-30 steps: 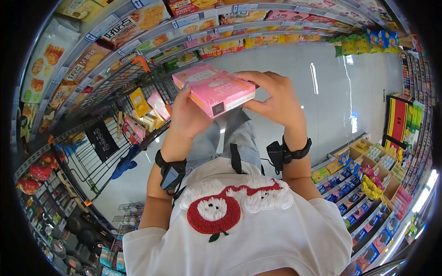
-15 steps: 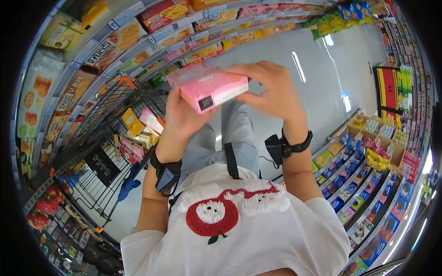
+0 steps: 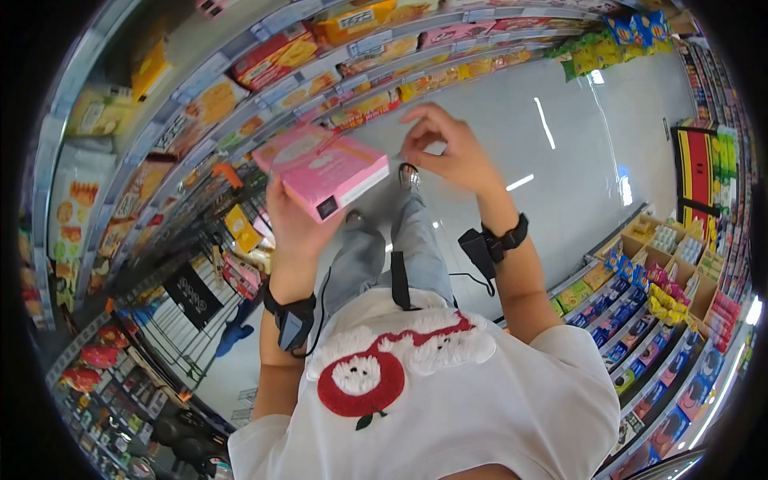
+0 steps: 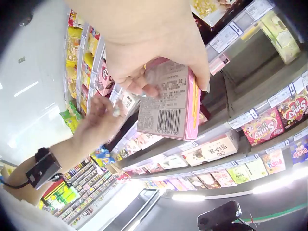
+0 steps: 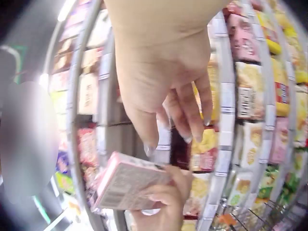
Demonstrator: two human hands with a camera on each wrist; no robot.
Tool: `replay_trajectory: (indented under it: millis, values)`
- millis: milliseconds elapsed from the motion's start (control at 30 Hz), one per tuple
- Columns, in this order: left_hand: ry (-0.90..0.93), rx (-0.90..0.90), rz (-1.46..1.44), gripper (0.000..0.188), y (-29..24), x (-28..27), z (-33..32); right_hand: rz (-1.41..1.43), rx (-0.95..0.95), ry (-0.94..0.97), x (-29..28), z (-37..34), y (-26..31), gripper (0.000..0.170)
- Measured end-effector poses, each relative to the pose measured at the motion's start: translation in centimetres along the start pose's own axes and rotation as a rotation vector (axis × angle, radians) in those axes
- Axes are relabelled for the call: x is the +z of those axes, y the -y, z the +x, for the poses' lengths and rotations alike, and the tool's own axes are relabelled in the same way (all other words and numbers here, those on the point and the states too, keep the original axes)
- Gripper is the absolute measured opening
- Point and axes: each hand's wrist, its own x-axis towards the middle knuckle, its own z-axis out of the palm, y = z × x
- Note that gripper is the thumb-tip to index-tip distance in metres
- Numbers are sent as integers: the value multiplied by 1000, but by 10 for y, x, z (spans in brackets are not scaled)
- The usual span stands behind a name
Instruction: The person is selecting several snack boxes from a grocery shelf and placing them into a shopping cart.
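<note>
A flat pink box [image 3: 344,178] is gripped by my left hand [image 3: 298,224] at its near left side in the head view. The left wrist view shows its printed back with a barcode [image 4: 168,120], and my left fingers bent across that face. My right hand [image 3: 450,152] is off the box, just right of it, its fingers loosely bent with nothing between them. In the right wrist view, the fingers of the right hand [image 5: 166,82] hang down above the box [image 5: 132,185], which the left hand [image 5: 166,199] holds from below.
A wire shopping cart with a black panel [image 3: 192,294] stands at my left, with several packages in it, including a yellow one [image 3: 242,228]. Shelves of packaged snacks [image 3: 276,58] curve along the left and front. Snack displays [image 3: 632,320] stand at the right, beyond grey floor [image 3: 592,152].
The right hand has let go of the box and moved away to the right. The left hand alone keeps the box, now shifted left and lower in the head view.
</note>
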Motion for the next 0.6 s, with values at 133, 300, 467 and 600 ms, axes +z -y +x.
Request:
replay_trajectory:
  millis: [133,300,467,600]
  values:
    - [6,5,-70,57,-1,-11,20,-311,714,-53,-9,-56,-226,30]
    - [-148,-12,-59,57,-2,-27,20,-314,1362,487,61,-207,-375,80]
    - [53,36,224,55,-21,-74,-5,-411,1454,272,128,-237,-346,72]
    - [-90,-35,62,55,-38,-81,-19,-711,926,576,158,-260,-396,42]
